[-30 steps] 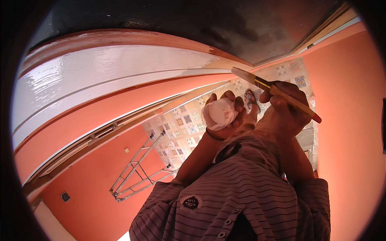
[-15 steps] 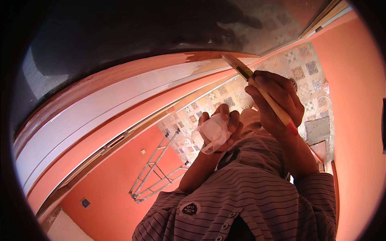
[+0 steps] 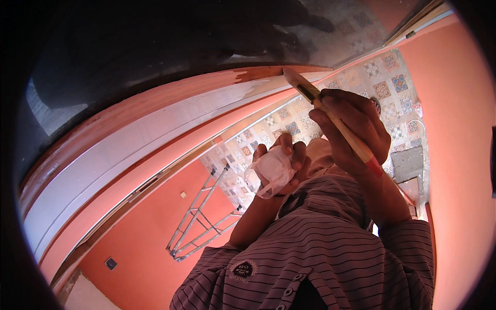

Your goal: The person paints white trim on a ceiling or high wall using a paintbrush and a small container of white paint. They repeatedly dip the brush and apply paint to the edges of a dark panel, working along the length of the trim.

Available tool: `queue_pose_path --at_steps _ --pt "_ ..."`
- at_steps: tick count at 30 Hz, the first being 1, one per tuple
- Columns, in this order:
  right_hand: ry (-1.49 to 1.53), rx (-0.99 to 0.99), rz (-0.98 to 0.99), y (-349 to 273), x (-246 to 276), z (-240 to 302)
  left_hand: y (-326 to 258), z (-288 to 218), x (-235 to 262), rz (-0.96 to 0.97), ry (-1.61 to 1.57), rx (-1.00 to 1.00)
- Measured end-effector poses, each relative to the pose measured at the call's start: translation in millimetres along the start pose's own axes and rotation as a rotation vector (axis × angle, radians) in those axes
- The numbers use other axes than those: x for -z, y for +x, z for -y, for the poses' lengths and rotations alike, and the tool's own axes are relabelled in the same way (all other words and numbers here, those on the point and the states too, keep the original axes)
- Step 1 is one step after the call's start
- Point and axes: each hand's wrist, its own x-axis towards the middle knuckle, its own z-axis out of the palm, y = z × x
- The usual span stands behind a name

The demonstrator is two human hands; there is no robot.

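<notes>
My right hand (image 3: 361,124) is closed round the wooden handle of a paintbrush (image 3: 338,124), whose butt end is red. The bristles point up and left, at a narrow orange strip (image 3: 201,85) beside a dark glossy surface. Whether the tip touches the strip, I cannot tell for certain. Lower down and to the left, my left hand (image 3: 300,155) grips a whitish, translucent plastic container (image 3: 271,170) with thin, crumpled plastic round it. What is inside it cannot be made out. Near the brush tip, the strip's colour turns darker, with a ragged border.
Below the strip runs a pale band (image 3: 129,134) along an orange wall. A metal frame (image 3: 199,212) on legs stands lower left on the patterned tile floor (image 3: 382,90). Another orange wall (image 3: 460,155) rises at the right. The dark glossy surface (image 3: 155,41) fills the top.
The brush tip has shifted slightly left along the strip, with my right hand following a little. My left hand keeps its grip on the container, almost in place.
</notes>
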Motion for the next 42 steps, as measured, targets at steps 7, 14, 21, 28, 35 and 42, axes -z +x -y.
queue_pose_path --at_steps 7,14,21,28,35,42 --pt "-0.012 0.018 -0.005 0 -4 -1 2 -1 0 -0.008 -0.011 0.014" --pt "-0.025 0.052 -0.019 3 -4 -2 1 3 2 -0.008 -0.014 0.008" --pt "0.013 -0.004 0.002 4 -5 4 0 4 1 -0.032 0.008 0.005" --pt "0.049 -0.032 0.056 3 -2 8 -2 8 -1 -0.07 -0.033 -0.034" --pt "0.057 -0.026 0.059 5 -3 10 -2 9 0 -0.057 -0.037 -0.047" --pt "0.049 -0.016 0.076 8 -3 15 -3 8 -1 -0.084 -0.034 -0.04"
